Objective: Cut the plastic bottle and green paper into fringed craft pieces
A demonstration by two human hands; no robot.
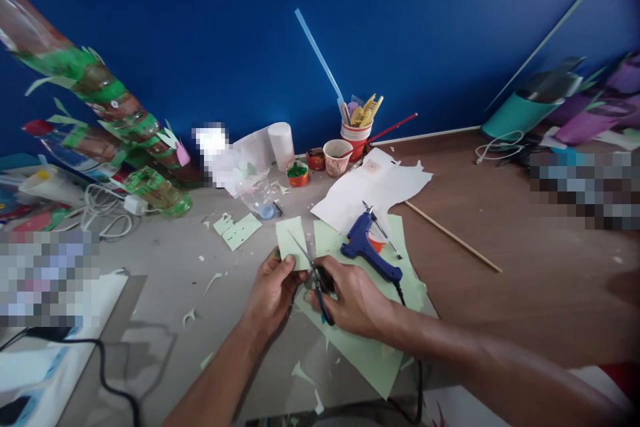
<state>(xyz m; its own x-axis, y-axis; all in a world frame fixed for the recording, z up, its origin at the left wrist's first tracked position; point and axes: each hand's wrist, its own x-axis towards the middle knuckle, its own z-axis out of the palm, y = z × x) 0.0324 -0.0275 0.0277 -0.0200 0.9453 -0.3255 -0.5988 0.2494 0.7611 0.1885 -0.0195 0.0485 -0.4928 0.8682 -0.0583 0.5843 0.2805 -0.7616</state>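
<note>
My left hand (274, 290) pinches a small rectangle of pale green paper (289, 235) between thumb and fingers. In my right hand (350, 295) is a pair of scissors (317, 276), its handles gripped by the fingers. The blades lie against the green paper, pointing up and left. Beneath my hands spreads a larger pale green sheet (373, 363). A blue glue gun (367, 247) rests on that sheet, just beyond my right hand. To the upper left of my left hand lies a green paper piece with cut holes (237, 230).
Paper scraps (301, 372) litter the grey table. Behind stand a paint pot (298, 175), a paper cup (337, 157) and a stack of red-and-white cups (356, 137) holding tools. A wooden stick (453, 237) lies right. Painted bottles (117, 103) lean at left.
</note>
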